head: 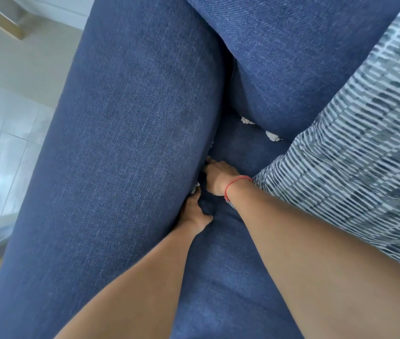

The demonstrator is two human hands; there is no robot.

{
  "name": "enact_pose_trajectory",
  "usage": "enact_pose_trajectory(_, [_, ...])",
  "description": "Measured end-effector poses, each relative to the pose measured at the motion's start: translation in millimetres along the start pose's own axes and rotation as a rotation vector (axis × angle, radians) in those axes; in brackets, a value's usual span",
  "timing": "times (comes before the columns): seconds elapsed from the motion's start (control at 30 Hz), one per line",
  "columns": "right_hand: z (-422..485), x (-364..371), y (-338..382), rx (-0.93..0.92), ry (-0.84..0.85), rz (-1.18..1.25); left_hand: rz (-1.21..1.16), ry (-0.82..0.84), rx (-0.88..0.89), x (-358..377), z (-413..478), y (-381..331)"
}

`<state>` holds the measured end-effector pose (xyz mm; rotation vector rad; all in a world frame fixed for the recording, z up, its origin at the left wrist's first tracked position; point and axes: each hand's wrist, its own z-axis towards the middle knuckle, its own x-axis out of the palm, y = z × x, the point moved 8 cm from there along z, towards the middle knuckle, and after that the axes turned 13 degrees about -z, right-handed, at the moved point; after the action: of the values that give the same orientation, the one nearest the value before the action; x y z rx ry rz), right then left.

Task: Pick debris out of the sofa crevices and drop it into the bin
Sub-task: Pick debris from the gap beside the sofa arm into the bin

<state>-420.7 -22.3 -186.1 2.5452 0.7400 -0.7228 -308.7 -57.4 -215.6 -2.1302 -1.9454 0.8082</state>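
Both hands are at the crevice between the blue sofa armrest (125,143) and the seat cushion (230,265). My left hand (194,214) has its fingers pushed down into the gap. A small white scrap (195,188) shows in the crevice just above its fingertips. My right hand (218,176), with a red string on the wrist, reaches into the same gap a little farther back, its fingertips hidden in the fold. Two more white paper scraps (246,121) (273,136) lie in the crease under the back cushion (292,69). No bin is in view.
A grey and white patterned pillow (365,143) rests on the seat at the right, touching my right forearm. Pale tiled floor (10,130) lies to the left of the armrest, with a wooden furniture leg (10,28) at the top left.
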Motion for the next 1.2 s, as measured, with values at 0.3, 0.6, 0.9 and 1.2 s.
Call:
enact_pose_trajectory(0.3, [-26.4, -6.5, -8.2, 0.035, -0.151, 0.222, 0.035, -0.074, 0.036, -2.1, -14.4, -10.1])
enact_pose_trajectory(0.6, [-100.0, -50.9, -42.7, 0.199, -0.567, 0.45, -0.156, -0.389, 0.289, -25.1, -77.6, -54.3])
enact_pose_trajectory(0.9, [-176.4, -150.1, -49.3, 0.289, -0.802, 0.56, -0.251, -0.477, 0.56, -99.7, -143.3, -178.0])
enact_pose_trajectory(1.2, [-147.6, -208.6, 99.7, 0.08, -0.799, 0.519, -0.38, -0.698, 0.488, -262.5, -165.9, -124.0])
